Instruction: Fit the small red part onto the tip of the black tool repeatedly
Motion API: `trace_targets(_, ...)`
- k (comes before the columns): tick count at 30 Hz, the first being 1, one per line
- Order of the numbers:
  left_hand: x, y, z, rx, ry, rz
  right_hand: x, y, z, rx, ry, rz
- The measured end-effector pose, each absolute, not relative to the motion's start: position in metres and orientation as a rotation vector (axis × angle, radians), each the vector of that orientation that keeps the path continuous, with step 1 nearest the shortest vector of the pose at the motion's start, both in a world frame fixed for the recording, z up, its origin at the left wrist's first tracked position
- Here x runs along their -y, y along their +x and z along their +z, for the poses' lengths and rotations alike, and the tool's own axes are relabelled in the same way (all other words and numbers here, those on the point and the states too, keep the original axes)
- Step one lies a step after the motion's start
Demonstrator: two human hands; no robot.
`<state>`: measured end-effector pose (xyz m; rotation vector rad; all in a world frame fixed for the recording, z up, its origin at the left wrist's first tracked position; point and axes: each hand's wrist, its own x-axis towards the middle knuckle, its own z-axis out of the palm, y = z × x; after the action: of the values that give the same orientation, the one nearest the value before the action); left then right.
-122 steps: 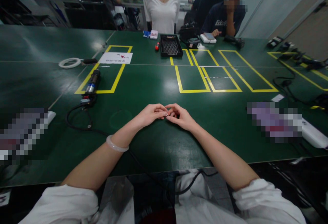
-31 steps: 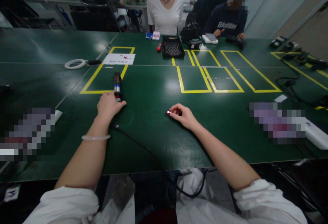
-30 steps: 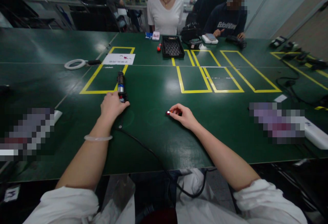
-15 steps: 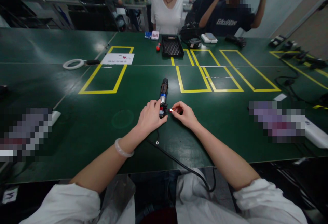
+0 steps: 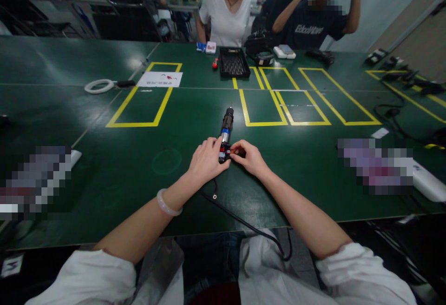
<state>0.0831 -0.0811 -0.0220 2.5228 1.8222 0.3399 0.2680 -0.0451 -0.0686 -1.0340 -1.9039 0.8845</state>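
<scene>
In the middle of the table lies what looks like an electric screwdriver [image 5: 226, 126] with its inner parts bare: black nose with a thin bit, silver-and-blue motor, dark and red parts at the rear. My left hand [image 5: 208, 158] is closed on the rear section from the left, fingers along its side and thumb behind. My right hand [image 5: 251, 157] pinches a small red-orange piece [image 5: 232, 152] against the right side of that rear section; its exact kind is too small to tell. A black cord [image 5: 244, 222] runs toward my lap, and a short lead ends in a ring terminal [image 5: 214, 196].
A black tray [image 5: 234, 73] stands ahead, beside a small red object [image 5: 215, 63]. Yellow tape outlines [image 5: 266, 123] mark the table. A printed sheet [image 5: 160, 79] and a coiled white cable [image 5: 99, 86] lie left. A person in a white shirt [image 5: 228, 16] sits opposite.
The small red-orange piece has moved left from beside the screwdriver to touch its rear. The screwdriver's nose has swung slightly right. The person opposite has leaned a little.
</scene>
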Motion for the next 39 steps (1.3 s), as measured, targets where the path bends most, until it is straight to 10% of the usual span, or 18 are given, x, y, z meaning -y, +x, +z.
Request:
trace_targets(26,0.069,0.077,-0.020,-1.976,2.487,0.211,0.054,0.269,-0.059,1.871,-1.038,0.946)
trace_targets(39,0.020,-0.067,-0.015,-2.356,2.049,0.102,0.051,0.273,-0.059,1.876,-1.076,0.933)
